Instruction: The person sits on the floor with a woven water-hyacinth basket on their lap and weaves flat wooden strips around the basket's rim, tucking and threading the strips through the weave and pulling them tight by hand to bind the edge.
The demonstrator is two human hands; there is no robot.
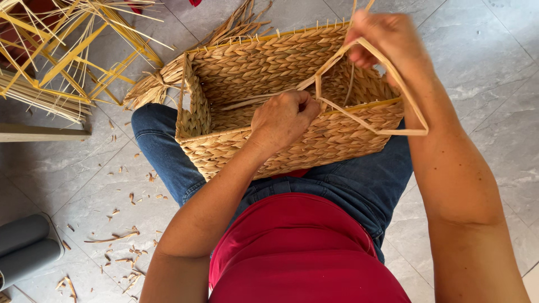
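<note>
Seated over a grey tiled floor (494, 67), with a rectangular basket of plaited golden-tan fibre (314, 147) resting on the lap in blue jeans (168, 154), open mouth turned up towards the camera. Left hand (283, 118) closed in a fist at the near rim, pinching a flat pale strand of fibre (405, 106) against the yellow edge of the frame there. Right hand (382, 39) raised above the far right corner, fingers closed on the same strand, holding it up in a long loop that drops past the wrist and outside the basket's right end. Reads as binding of the rim, caught mid-stitch: loop drawn out, not yet snug. Calls next, by the look of it, for a steady pull to take up the slack, a firm pinch at the rim so the wrap cannot slip, and care not to kink or snap the strip at its sharp bend. Up at the left, a yellow frame bristling with loose straw ends (73, 50); scattered on the tiles, short fibre scraps (120, 247); at lower left, a grey padded roll (22, 247).
</note>
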